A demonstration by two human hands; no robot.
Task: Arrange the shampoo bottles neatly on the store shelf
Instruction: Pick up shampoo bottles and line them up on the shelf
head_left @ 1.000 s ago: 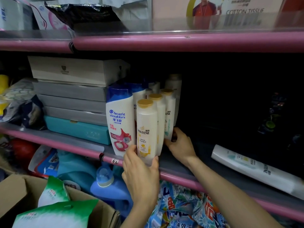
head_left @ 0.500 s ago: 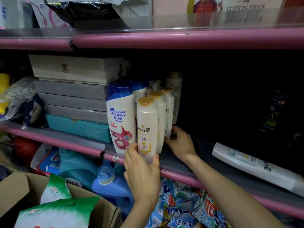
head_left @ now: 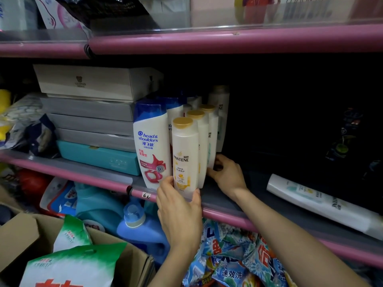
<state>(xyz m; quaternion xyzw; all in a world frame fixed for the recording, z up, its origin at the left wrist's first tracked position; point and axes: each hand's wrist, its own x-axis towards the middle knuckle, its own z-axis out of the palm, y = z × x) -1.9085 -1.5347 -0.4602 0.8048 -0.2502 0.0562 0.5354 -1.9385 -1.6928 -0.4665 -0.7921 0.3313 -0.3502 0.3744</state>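
A row of white Pantene bottles with gold caps stands upright on the pink-edged middle shelf (head_left: 228,219). My left hand (head_left: 179,212) grips the base of the front Pantene bottle (head_left: 185,154) at the shelf's front edge. My right hand (head_left: 227,176) is curled against the right side of the bottles behind it (head_left: 212,133), near their bases. A Head & Shoulders bottle (head_left: 152,146) with a blue cap stands just left of the row, with more blue-capped bottles behind it. Another white Pantene bottle (head_left: 323,204) lies on its side at the right of the shelf.
Stacked flat boxes (head_left: 91,112) fill the shelf left of the bottles. The dark shelf space to the right holds dim dark bottles (head_left: 344,141). Below are blue detergent jugs (head_left: 141,228), detergent bags (head_left: 234,255) and a cardboard box (head_left: 20,235) with green-white bags.
Both hands stay on the Pantene row with hardly any shift. The view has tilted slightly, so the shelves sit a little higher in frame.
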